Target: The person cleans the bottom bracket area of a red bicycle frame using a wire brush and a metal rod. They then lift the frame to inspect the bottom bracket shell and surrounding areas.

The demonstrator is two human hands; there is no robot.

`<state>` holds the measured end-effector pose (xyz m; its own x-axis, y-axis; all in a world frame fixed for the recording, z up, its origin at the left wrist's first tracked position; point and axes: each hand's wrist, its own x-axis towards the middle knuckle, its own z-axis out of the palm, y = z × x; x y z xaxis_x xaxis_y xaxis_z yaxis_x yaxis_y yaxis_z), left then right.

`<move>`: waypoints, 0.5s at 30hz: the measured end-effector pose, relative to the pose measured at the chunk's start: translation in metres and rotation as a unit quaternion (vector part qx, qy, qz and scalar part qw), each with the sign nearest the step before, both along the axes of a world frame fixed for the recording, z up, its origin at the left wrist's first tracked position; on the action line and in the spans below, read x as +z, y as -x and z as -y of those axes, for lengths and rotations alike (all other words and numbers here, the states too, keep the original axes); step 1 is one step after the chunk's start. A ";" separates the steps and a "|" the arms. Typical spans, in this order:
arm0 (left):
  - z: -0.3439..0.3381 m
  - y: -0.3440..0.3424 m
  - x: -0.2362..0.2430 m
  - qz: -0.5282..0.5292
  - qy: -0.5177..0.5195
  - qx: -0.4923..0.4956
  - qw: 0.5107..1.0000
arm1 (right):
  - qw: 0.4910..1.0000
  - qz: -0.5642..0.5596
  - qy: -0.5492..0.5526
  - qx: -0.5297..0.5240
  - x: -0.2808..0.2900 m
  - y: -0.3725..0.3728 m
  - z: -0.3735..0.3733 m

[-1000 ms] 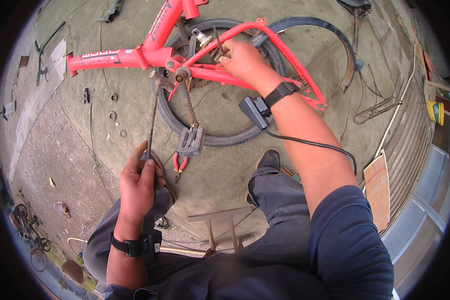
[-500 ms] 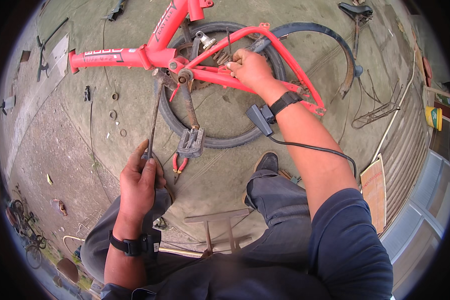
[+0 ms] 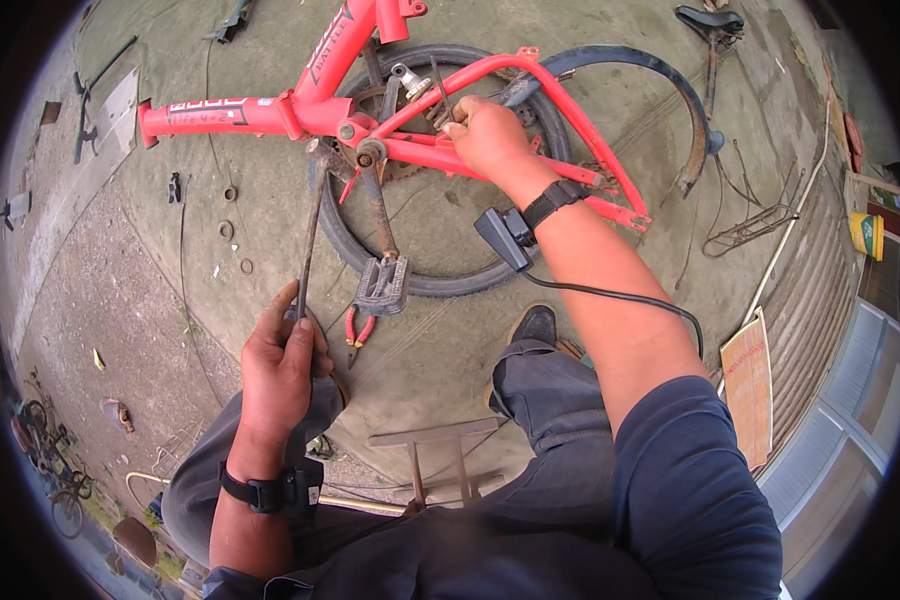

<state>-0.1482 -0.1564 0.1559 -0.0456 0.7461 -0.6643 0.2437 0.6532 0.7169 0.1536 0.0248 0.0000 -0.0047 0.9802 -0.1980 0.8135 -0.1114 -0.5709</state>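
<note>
My left hand (image 3: pixel 285 365) is closed on a long thin metal rod (image 3: pixel 310 240) that rises to a rusty round fitting (image 3: pixel 320 155) by the crank of a pink bike frame (image 3: pixel 225 117). My right hand (image 3: pixel 490 140) is closed on a thin dark upright tool (image 3: pixel 437 85) over the frame’s rear tubes, next to a silver metal part (image 3: pixel 410 82); its fingertips partly hide what it grips. The frame lies over a black-tired wheel (image 3: pixel 440 283). A grey pedal (image 3: pixel 378 290) on a rusty crank arm hangs toward me, with red-handled pliers (image 3: pixel 360 328) on the ground just below it.
A curved dark mudguard (image 3: pixel 675 85), a saddle on its post (image 3: pixel 710 22) and a wire part (image 3: pixel 755 220) lie right. Small rings (image 3: pixel 227 230) lie left. A yellow bucket (image 3: pixel 867 235), cardboard (image 3: pixel 745 385) and metal stand (image 3: pixel 433 436) surround my legs; bikes stand at far left (image 3: pixel 60 470).
My right hand first shifted slightly right and down, then moved a little back left, still among the frame’s rear tubes. My left hand and the rod are almost unmoved.
</note>
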 end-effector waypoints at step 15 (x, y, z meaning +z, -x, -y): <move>0.000 0.001 0.000 -0.008 0.001 -0.004 1.000 | 0.997 0.000 0.060 0.053 0.005 0.003 -0.002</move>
<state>-0.1488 -0.1568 0.1560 -0.0503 0.7449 -0.6653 0.2608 0.6528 0.7112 0.1507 0.0266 0.0048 -0.1073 0.9433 -0.3142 0.8244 -0.0922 -0.5584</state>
